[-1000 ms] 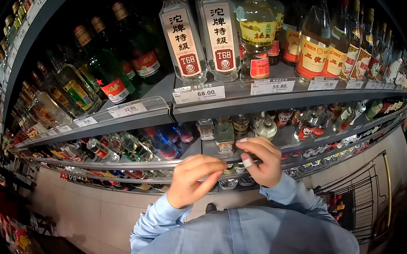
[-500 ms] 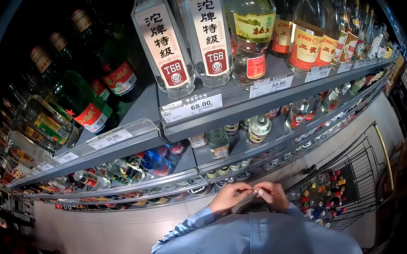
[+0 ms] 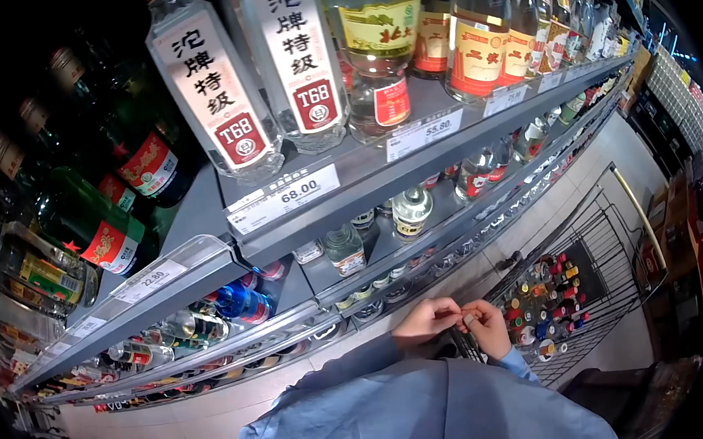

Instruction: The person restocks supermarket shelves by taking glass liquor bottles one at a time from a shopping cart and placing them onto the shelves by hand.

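Observation:
In front of my chest, my left hand point(image 3: 428, 321) and my right hand point(image 3: 487, 327) meet at the fingertips. Both are closed in a pinch; anything between the fingers is too small to make out. Just right of my hands is a wire shopping cart point(image 3: 611, 261) with several capped bottles point(image 3: 544, 303) inside. Beyond them rises the liquor shelf point(image 3: 343, 212). On its upper level stand two clear square bottles with T68 labels, a nearer left one point(image 3: 221, 89) and another point(image 3: 299, 58), beside a yellow-labelled bottle point(image 3: 375, 48).
Green bottles point(image 3: 91, 211) with red labels fill the left side of the shelf. Price tags point(image 3: 298, 191) line its front edge. Lower levels hold small clear bottles point(image 3: 411, 211) and a blue bottle point(image 3: 242, 302). Stacked boxes point(image 3: 701, 250) stand at the far right, past the cart.
My view has turned to the right, so the shelf bottles sit further left and more of the aisle shows. My hands stay together at the fingertips, now slightly further right in view.

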Tool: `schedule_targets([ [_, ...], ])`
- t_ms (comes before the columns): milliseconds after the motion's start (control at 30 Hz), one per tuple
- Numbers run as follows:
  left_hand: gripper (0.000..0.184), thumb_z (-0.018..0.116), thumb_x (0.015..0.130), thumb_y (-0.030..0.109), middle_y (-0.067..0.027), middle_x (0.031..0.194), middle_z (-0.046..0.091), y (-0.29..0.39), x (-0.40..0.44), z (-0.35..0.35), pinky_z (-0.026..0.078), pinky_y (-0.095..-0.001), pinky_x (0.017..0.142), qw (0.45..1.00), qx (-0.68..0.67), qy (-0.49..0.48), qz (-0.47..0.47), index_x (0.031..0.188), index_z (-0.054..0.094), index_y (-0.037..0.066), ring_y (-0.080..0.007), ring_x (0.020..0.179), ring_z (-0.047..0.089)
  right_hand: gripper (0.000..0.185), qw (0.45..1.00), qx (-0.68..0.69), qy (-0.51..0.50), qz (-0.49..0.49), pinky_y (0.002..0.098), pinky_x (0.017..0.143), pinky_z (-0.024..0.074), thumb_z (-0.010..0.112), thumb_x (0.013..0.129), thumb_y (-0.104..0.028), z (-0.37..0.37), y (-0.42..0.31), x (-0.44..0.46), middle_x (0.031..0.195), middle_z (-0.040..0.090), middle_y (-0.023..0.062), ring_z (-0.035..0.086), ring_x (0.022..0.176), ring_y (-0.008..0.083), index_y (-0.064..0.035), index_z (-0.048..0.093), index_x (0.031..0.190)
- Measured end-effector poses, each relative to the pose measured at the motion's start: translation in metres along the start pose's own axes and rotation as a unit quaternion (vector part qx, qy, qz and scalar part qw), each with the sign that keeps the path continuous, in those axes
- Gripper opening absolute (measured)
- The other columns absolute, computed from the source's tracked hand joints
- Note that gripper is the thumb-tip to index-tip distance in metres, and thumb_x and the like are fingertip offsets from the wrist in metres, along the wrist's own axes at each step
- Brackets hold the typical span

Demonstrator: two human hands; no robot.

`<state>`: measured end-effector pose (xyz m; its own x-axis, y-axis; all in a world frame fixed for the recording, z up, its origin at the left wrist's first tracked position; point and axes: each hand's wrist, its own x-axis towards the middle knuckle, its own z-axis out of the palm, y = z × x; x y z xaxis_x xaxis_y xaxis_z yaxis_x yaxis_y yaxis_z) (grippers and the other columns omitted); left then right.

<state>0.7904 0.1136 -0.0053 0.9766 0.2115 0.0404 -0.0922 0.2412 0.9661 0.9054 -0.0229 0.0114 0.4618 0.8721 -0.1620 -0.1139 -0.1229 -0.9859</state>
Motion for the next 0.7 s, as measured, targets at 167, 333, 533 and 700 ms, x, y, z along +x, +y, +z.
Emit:
schedule_targets([
  [167,0.010,0.055,0.085,0.007,-0.0043,0.081,0.061,-0.018,0.018,0.009,0.044,-0.0226,0.071,0.997,0.020,-0.025,-0.068,0.089,0.057,-0.002,-0.0084,0.077,0.055,0.007,0.999,-0.048,0.009,0.015,0.0181,0.057,0.0433,0.050,0.085,-0.001,-0.023,0.006,-0.010,0.069,0.057,0.0012,0.053,0.062,0.0056,0.0023,0.055,0.089],
  [333,0.011,0.054,0.085,0.011,-0.0014,0.080,0.059,-0.042,0.044,0.023,0.042,-0.0213,0.067,0.988,-0.026,-0.044,-0.147,0.089,0.059,0.001,-0.0059,0.076,0.052,0.017,0.975,-0.222,0.033,0.001,0.0225,0.054,0.0419,0.055,0.076,0.000,-0.052,0.004,-0.015,0.065,0.056,0.0037,0.051,0.058,0.0070,0.0015,0.057,0.093],
  [533,0.012,0.054,0.084,0.011,-0.0023,0.078,0.060,-0.082,0.083,0.046,0.045,-0.0219,0.066,0.990,0.051,-0.044,-0.126,0.090,0.059,0.001,-0.0074,0.073,0.055,0.021,0.973,-0.222,0.067,-0.018,0.0276,0.054,0.0445,0.056,0.078,-0.007,-0.097,0.038,-0.020,0.067,0.061,0.0084,0.058,0.059,0.0122,-0.0018,0.059,0.097],
  [700,0.016,0.053,0.088,0.018,-0.0014,0.081,0.060,-0.118,0.104,0.065,0.046,-0.0227,0.071,0.962,-0.017,-0.085,-0.258,0.089,0.059,0.003,-0.0087,0.076,0.057,0.033,0.945,-0.321,0.021,0.059,0.0392,0.071,0.0479,0.060,0.074,-0.018,-0.143,0.075,-0.043,0.090,0.062,0.0168,0.060,0.083,0.0338,-0.0054,0.056,0.104],
])
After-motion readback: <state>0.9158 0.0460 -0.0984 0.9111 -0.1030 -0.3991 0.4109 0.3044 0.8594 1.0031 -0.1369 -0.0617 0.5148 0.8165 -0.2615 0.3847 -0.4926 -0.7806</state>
